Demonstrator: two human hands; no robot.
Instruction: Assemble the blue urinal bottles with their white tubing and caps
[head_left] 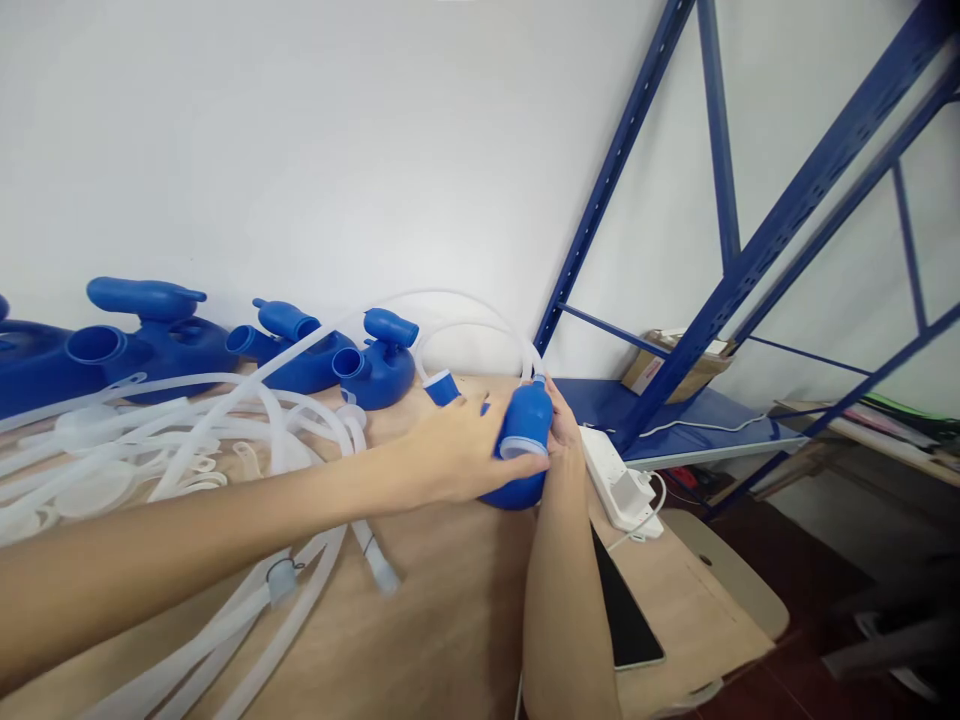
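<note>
My left hand (454, 450) reaches across and is closed round the near side of a blue plastic urinal bottle (517, 492), its thumb lying along the pale rim of a blue cup-shaped funnel (529, 412). Behind the funnel, my right hand (564, 420) curls round it from the right, its fingers partly hidden. A clear tube (538, 362) rises from the funnel's narrow top and loops back to the left. Beside the left hand lies a blue cap (442, 388) with a tube on it. Both hands hide much of the bottle.
Several blue urinal bottles (382, 375) line the wall at left. In front of them lies a heap of clear tubes (225, 410) and white caps. At right are a white power strip (615, 480), a dark tablet-like slab (622, 610) and a blue metal shelf (705, 410) with a cardboard box (675, 370).
</note>
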